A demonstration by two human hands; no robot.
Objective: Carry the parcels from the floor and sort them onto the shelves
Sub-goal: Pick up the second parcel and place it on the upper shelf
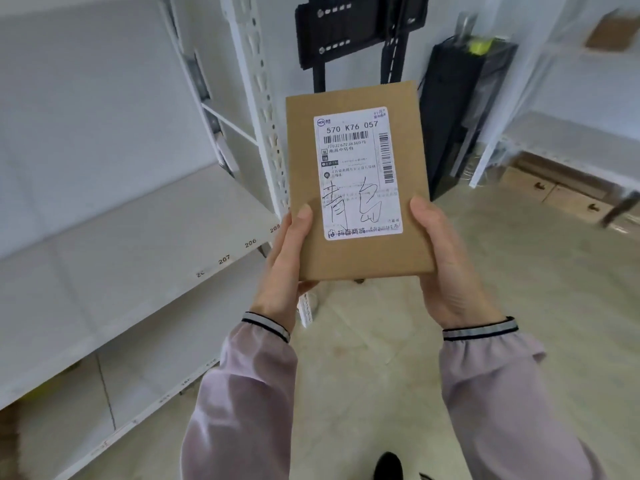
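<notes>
A flat brown cardboard parcel (pixel 356 258) with a white shipping label, marked with handwriting, is held up in front of me at chest height. My left hand (pixel 285 265) grips its lower left edge with the thumb on top. On the lower right edge sits my right hand (pixel 446 265), thumb also on the face. To my left stands a white metal shelf unit (pixel 145 244) with numbered slots 205 to 207 along its front edge; the shelf boards in view hold nothing.
A black metal stand (pixel 349 43) and a black wrapped upright item (pixel 457 116) lean against the far wall. Another white shelf unit (pixel 568 133) stands at right with cardboard boxes (pixel 561 192) underneath and one box (pixel 613 29) higher up. Beige floor lies ahead.
</notes>
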